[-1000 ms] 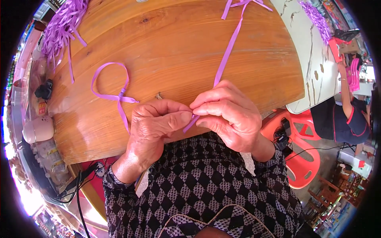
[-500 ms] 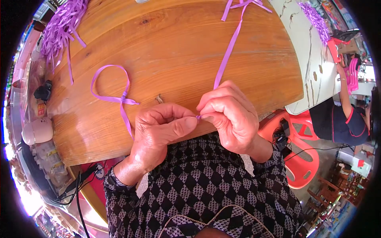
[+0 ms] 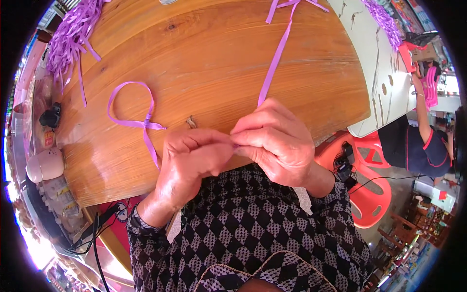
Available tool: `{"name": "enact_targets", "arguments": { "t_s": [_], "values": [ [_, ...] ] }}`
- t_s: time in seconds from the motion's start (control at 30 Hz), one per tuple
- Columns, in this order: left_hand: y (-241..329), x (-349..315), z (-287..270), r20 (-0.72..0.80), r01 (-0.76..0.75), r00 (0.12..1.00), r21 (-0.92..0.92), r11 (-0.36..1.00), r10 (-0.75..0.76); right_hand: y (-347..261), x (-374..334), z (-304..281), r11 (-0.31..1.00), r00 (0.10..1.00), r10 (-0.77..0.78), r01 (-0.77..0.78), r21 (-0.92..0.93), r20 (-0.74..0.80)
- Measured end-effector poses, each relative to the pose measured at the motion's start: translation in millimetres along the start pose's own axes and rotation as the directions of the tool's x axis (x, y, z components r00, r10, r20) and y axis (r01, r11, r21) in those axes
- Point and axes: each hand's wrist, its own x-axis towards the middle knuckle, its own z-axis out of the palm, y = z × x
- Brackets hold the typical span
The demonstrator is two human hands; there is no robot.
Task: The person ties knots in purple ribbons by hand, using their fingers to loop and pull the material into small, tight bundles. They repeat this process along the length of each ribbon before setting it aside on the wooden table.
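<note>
Both hands meet over the near edge of the wooden table, pinching a purple ribbon [image 3: 275,63] between the fingertips. My left hand [image 3: 197,155] is closed on the ribbon, thumb against forefinger. Fingertips of my right hand [image 3: 277,142] press on it right beside the left ones and hide most of the pinched spot. From the right hand the ribbon runs away across the table to a tangle of ribbon at the far edge. Left of my left hand lies a ribbon loop [image 3: 147,122] with a knot, its tail passing down behind that hand.
A bundle of purple ribbons [image 3: 73,41] hangs over the table's far left. A pink rounded object [image 3: 46,165] stands at the left edge. A white marbled table [image 3: 377,87] adjoins on the right, near red plastic chairs [image 3: 369,194]. Another person [image 3: 423,146] is at the far right.
My fingertips have drawn closer together, and the small knot seen between them before is now mostly covered. The view has shifted slightly.
</note>
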Motion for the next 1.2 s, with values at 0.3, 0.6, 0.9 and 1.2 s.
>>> {"name": "enact_targets", "arguments": {
  "t_s": [0.3, 0.6, 0.9, 1.2],
  "values": [
    [-1.6, -10.4, -8.4, -0.012, 0.014, 1.000, 0.291, 0.957, -0.011, -9.5, -6.5, -5.8, 0.983, 0.997, 0.051, -0.061, 0.174, 0.066],
    [-3.4, -3.4, -3.0, -0.067, 0.096, 0.993, 0.020, 0.995, -0.094, -8.2, -3.1, -11.2, 0.969, 0.980, 0.158, -0.178, 0.173, 0.122],
    [1.7, -5.0, -9.3, 0.092, 0.108, 0.989, 0.061, 0.992, -0.113, -17.2, 1.4, -12.1, 0.796, 0.839, 0.386, -0.513, 0.321, 0.384],
    [8.6, -20.3, -3.8, 0.113, -0.112, 0.992, 0.569, 0.815, 0.058, -16.3, 1.7, -8.8, 0.848, 0.876, 0.291, -0.422, 0.320, 0.384]
  ]
}}
